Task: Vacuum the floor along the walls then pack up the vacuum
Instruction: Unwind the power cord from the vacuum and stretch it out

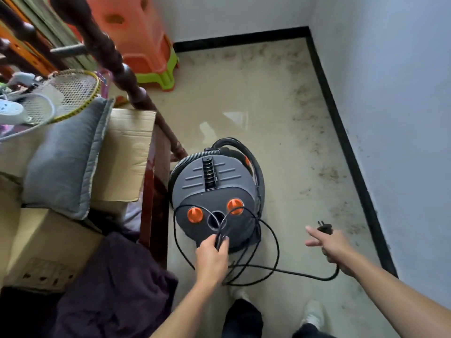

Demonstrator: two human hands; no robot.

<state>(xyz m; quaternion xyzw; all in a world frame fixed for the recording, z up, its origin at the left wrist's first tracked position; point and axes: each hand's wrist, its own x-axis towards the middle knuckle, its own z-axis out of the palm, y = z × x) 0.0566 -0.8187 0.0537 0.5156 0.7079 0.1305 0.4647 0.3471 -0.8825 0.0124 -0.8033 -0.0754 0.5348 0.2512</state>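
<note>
A grey canister vacuum [214,189] with two orange knobs stands on the tiled floor, its black hose [253,154] curled around the far side. My left hand [212,254] grips several loops of the black power cord [275,240] just in front of the canister. My right hand [334,247] holds the cord's end, and the plug [324,226] sticks up past my fingers, index finger stretched out. Cord runs in a curve between both hands above the floor.
A dark wooden bed frame [156,191] with cardboard boxes [124,152], a grey cushion [66,157] and rackets stands left. Stacked orange and green stools [148,50] fill the far corner. White walls with black skirting [346,142] close the right and back. My feet [314,311] are below.
</note>
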